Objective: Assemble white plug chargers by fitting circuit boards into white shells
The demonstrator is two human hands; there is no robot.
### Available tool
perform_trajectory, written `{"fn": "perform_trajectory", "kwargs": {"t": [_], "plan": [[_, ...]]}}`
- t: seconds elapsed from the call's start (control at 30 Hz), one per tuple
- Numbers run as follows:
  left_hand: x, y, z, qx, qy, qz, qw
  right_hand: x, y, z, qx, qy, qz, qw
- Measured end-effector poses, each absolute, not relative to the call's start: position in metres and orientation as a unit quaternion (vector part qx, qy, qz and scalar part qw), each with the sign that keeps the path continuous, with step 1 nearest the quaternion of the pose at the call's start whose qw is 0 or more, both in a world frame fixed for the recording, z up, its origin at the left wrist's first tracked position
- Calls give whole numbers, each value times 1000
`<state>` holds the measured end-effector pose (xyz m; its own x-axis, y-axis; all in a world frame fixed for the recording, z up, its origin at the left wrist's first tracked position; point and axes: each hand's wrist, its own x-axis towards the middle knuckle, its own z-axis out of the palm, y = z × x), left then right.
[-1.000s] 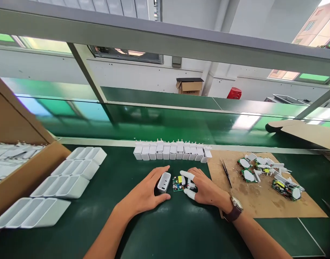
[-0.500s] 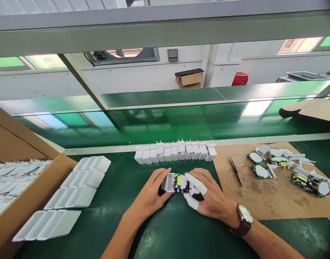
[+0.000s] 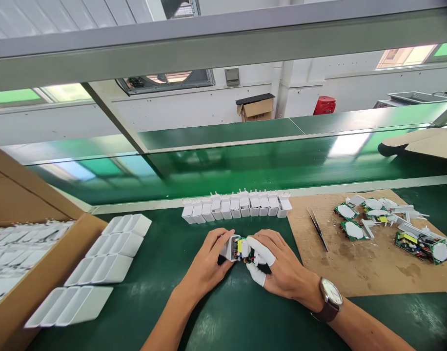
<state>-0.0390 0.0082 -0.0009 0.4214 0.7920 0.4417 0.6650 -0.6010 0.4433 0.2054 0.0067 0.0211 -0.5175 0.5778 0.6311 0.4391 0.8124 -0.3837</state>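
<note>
My left hand [image 3: 211, 256] is closed around a white plastic housing [image 3: 229, 249], whose open end faces right. In my right hand [image 3: 278, 258], thumb and index finger in white finger cots, is a circuit board [image 3: 241, 247] with a yellow component and white parts on it. The board's left end sits at the mouth of the housing; how far it is inside I cannot tell. Behind my hands, a row of white housings with pronged tops [image 3: 235, 204] stands along the table's back edge. A pair of tweezers [image 3: 317, 229] lies to the right.
On the right, a brown board [image 3: 355, 273] carries several circuit boards [image 3: 421, 246] with white parts. At left are stacked rows of open white housings [image 3: 86, 304] and a cardboard box [image 3: 90, 229] of white pieces. A green ledge [image 3: 223, 168] runs behind.
The circuit board and my right hand have shifted slightly left towards the housing, which now looks more tilted. The view has turned a little. Both hands keep their hold.
</note>
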Motion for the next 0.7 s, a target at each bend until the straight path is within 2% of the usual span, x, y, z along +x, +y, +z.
{"fn": "perform_trajectory", "kwargs": {"t": [0.7], "plan": [[-36, 7, 1, 843, 429, 313, 84, 204, 7, 24, -292, -868, 78, 394]]}}
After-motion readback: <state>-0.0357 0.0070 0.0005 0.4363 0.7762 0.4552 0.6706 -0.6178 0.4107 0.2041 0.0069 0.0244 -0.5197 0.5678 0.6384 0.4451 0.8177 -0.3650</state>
